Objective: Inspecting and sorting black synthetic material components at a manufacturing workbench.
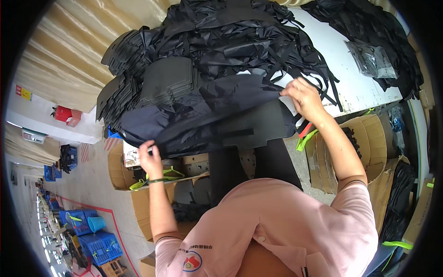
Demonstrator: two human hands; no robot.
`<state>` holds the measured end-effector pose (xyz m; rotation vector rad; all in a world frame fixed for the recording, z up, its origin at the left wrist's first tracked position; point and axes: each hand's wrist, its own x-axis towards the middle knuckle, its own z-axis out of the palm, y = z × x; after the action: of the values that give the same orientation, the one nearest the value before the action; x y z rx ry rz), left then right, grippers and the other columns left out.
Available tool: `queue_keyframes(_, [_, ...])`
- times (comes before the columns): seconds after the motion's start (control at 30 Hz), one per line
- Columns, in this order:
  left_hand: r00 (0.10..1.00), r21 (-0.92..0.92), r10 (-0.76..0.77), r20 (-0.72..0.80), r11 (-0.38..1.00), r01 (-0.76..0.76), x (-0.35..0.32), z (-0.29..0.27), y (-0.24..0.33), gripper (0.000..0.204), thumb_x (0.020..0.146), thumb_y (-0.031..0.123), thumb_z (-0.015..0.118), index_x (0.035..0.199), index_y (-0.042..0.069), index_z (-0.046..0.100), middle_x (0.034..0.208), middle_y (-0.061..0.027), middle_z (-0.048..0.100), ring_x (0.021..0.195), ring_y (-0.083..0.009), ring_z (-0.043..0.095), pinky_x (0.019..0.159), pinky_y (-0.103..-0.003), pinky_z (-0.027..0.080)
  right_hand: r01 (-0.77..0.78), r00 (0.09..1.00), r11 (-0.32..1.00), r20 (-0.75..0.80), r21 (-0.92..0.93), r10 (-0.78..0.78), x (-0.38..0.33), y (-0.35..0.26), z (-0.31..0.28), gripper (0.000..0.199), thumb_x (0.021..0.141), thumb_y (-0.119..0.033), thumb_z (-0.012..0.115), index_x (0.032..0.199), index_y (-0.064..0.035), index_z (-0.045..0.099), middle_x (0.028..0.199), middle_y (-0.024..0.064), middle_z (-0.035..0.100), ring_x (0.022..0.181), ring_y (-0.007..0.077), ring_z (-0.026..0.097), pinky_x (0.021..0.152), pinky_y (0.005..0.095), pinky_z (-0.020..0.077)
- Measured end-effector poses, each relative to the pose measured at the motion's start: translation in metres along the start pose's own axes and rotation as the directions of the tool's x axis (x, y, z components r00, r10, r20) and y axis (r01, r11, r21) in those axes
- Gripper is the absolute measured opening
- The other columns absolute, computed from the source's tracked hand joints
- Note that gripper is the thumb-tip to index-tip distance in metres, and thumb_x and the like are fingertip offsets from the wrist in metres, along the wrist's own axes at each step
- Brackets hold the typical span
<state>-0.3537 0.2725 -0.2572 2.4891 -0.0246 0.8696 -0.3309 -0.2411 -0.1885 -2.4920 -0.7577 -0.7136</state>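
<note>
A long piece of thin black fabric (207, 99) is stretched between my hands at the table's near edge. My left hand (150, 159) pinches its lower left corner. Farther up on the right, my right hand (302, 98) grips the other end between thumb and fingers. Against the fabric's near side lies a stiff dark panel (265, 122) with a notched edge; a black strip crosses it. Just beyond the fabric stands a stack of similar dark panels (168, 76), with more stacks fanned out to its left. The fabric's underside is hidden.
Heaped black fabric pieces with straps (240, 41) cover much of the white table (332, 51). A clear plastic bag (371, 60) lies at the far right. Cardboard boxes (364, 138) stand below the table. Blue crates (99, 247) sit on the floor at left.
</note>
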Motion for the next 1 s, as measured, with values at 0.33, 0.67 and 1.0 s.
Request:
queue_keyframes(0.33, [0.957, -0.016, -0.091, 0.275, 0.995, 0.099, -0.064, 0.044, -0.018, 0.020, 0.077, 0.004, 0.062, 0.097, 0.009, 0.062, 0.111, -0.0072, 0.065, 0.109, -0.0293, 0.059, 0.110, -0.054, 0.026, -0.068, 0.899, 0.998, 0.434, 0.007, 0.058, -0.077, -0.011, 0.023, 0.013, 0.073, -0.009, 0.069, 0.086, -0.0092, 0.071, 0.087, 0.0039, 0.059, 0.089, 0.0234, 0.055, 0.080, 0.0378, 0.0444])
queue_keyframes(0.67, [0.925, -0.300, -0.127, 0.359, 0.923, 0.243, -0.057, 0.033, -0.009, 0.028, 0.081, 0.007, 0.066, 0.110, 0.009, 0.065, 0.129, -0.0123, 0.058, 0.122, -0.0266, 0.052, 0.106, -0.041, 0.032, 0.094, 0.761, 0.983, 0.625, 0.159, -0.174, -0.036, -0.068, 0.083, 0.081, 0.080, -0.042, 0.068, 0.145, -0.0071, 0.036, 0.153, 0.0123, 0.028, 0.144, 0.0294, 0.020, 0.118, 0.0465, 0.0177])
queue_keyframes(1.0, [0.884, -0.351, 0.396, 0.247, 0.887, -0.300, 0.001, -0.001, 0.107, 0.032, 0.074, 0.003, 0.069, 0.106, 0.005, 0.067, 0.129, -0.0161, 0.058, 0.121, -0.0332, 0.055, 0.100, -0.044, 0.042, -0.267, 0.872, 0.780, 0.486, 0.566, -0.055, 0.039, -0.088, 0.081, 0.051, 0.088, -0.023, 0.066, 0.132, -0.0021, 0.052, 0.136, 0.0210, 0.050, 0.135, 0.0339, 0.039, 0.109, 0.0399, 0.0331])
